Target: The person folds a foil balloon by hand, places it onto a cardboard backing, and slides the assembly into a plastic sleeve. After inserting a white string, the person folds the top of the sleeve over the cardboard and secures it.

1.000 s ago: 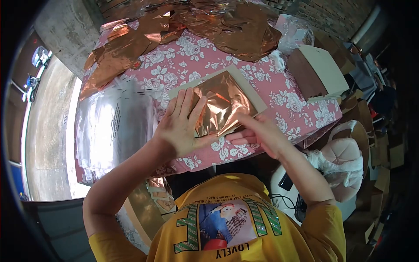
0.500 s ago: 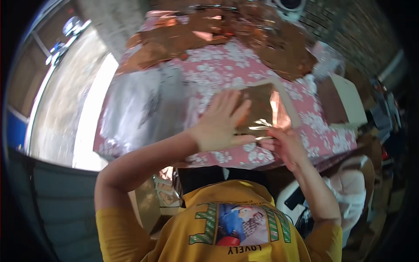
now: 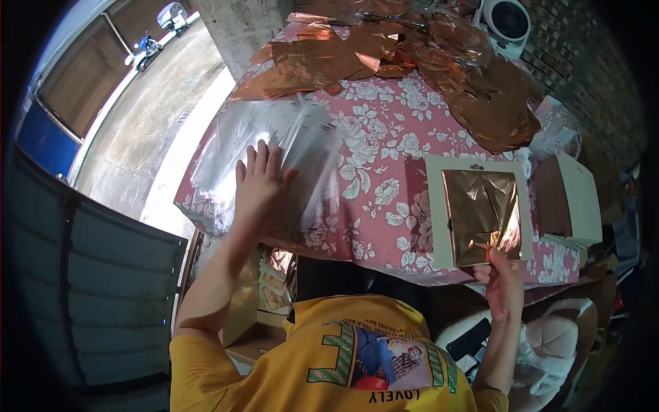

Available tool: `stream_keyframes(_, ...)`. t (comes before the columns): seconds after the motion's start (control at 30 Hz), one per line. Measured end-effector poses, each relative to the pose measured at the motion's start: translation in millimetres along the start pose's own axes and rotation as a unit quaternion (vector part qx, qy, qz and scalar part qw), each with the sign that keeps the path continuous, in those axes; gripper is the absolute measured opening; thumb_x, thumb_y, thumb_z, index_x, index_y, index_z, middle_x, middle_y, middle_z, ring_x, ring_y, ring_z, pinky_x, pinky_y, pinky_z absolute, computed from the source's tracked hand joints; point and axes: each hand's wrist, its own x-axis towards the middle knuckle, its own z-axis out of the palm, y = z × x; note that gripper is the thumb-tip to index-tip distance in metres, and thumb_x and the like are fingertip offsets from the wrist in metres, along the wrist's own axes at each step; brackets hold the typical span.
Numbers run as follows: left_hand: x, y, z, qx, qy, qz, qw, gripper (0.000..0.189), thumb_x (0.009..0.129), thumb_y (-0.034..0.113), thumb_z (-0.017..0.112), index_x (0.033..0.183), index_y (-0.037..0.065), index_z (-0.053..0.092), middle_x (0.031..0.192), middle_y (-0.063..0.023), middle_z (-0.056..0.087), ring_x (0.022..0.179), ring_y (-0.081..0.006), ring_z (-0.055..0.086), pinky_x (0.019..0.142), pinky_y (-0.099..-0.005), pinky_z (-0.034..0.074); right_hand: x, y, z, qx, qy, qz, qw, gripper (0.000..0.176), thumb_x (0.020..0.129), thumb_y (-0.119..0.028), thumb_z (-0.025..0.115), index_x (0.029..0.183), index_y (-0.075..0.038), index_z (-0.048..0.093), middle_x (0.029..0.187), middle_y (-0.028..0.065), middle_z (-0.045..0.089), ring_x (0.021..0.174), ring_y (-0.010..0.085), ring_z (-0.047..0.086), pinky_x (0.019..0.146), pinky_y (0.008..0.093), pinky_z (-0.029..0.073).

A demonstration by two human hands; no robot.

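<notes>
In the head view my right hand (image 3: 502,280) pinches the bottom edge of a cream card (image 3: 441,206) with a hang hole at its top. On that card lies a folded sheet of shiny copper foil (image 3: 480,206), with my thumb over its lower edge. My left hand (image 3: 261,182) rests with fingers spread on a pile of clear plastic bags (image 3: 302,144) at the table's left side. Whether its fingertips hold any single bag cannot be made out.
A pink flowered tablecloth (image 3: 374,130) covers the table. Loose copper foil pieces (image 3: 322,65) lie along the back, and more foil (image 3: 487,103) at back right. A stack of cream cards (image 3: 576,199) stands at the right edge. Behind is a white fan-like device (image 3: 506,20).
My left hand has moved left from the foil onto the plastic bags. My right hand has shifted right and holds the card with the foil lying on it. The camera view has turned.
</notes>
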Motion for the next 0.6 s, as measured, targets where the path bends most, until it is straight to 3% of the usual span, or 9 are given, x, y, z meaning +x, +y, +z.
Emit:
stream_keyframes(0.2, 5.2, 5.2, -14.9, -0.049, -0.026, 0.014, 0.998, 0.055, 0.097, 0.041, 0.046, 0.141, 0.008, 0.038, 0.148, -0.0169, 0.036, 0.141, -0.0351, 0.026, 0.114, -0.052, 0.018, -4.8, -1.6, -15.9, 0.022, 0.006, -0.019, 1.0, 0.015, 0.092, -0.016, 0.061, 0.101, -0.004, 0.062, 0.086, 0.0072, 0.068, 0.067, 0.018, 0.07, 0.057, 0.0252, 0.059)
stream_keyframes(0.3, 12.6, 25.6, -27.6, -0.123, -0.038, 0.081, 0.988, 0.055, 0.098, 0.04, 0.046, 0.141, 0.007, 0.038, 0.147, -0.0145, 0.038, 0.142, -0.0324, 0.025, 0.115, -0.0503, 0.016, -11.9, -4.8, -26.4, 0.029, 0.007, -0.024, 0.999, 0.016, 0.093, -0.016, 0.06, 0.101, -0.003, 0.063, 0.087, 0.0099, 0.07, 0.066, 0.0177, 0.07, 0.057, 0.0255, 0.06)
stream_keyframes(0.4, 26.3, 55.3, -34.2, -0.214, -0.067, 0.214, 0.951, 0.052, 0.098, 0.039, 0.046, 0.141, 0.01, 0.039, 0.147, -0.013, 0.04, 0.142, -0.031, 0.025, 0.116, -0.0483, 0.015, -26.8, -14.2, -27.4, 0.023, 0.03, -0.049, 0.998, 0.017, 0.094, -0.017, 0.059, 0.1, -0.002, 0.064, 0.089, 0.0121, 0.07, 0.066, 0.0167, 0.07, 0.057, 0.0254, 0.059)
stream_keyframes(0.47, 38.4, 75.6, -25.7, -0.18, -0.047, 0.292, 0.938, 0.051, 0.098, 0.039, 0.046, 0.141, 0.011, 0.04, 0.145, -0.0133, 0.041, 0.142, -0.0302, 0.026, 0.115, -0.0483, 0.015, -34.9, -16.3, -31.3, 0.021, 0.046, -0.057, 0.997, 0.017, 0.094, -0.017, 0.059, 0.096, 0.0, 0.065, 0.087, 0.0109, 0.07, 0.064, 0.0164, 0.069, 0.056, 0.0249, 0.059)
stream_keyframes(0.53, 46.9, 92.2, -20.2, -0.182, -0.023, 0.32, 0.93, 0.048, 0.098, 0.036, 0.046, 0.139, 0.012, 0.042, 0.139, -0.0144, 0.048, 0.139, -0.0308, 0.032, 0.115, -0.0508, 0.015, -41.4, -16.8, -34.9, 0.023, 0.064, -0.07, 0.995, 0.017, 0.094, -0.017, 0.06, 0.095, -0.001, 0.065, 0.084, 0.0095, 0.069, 0.064, 0.0166, 0.069, 0.055, 0.0248, 0.058)
stream_keyframes(0.6, 53.5, 103.0, -21.6, -0.145, -0.08, 0.339, 0.926, 0.037, 0.1, 0.029, 0.042, 0.128, 0.008, 0.053, 0.107, -0.0178, 0.064, 0.132, -0.0292, 0.042, 0.116, -0.0485, 0.015, -46.6, -17.7, -34.7, 0.026, 0.077, -0.081, 0.993, 0.016, 0.094, -0.017, 0.06, 0.094, -0.001, 0.065, 0.081, 0.008, 0.068, 0.063, 0.0168, 0.068, 0.054, 0.0247, 0.058)
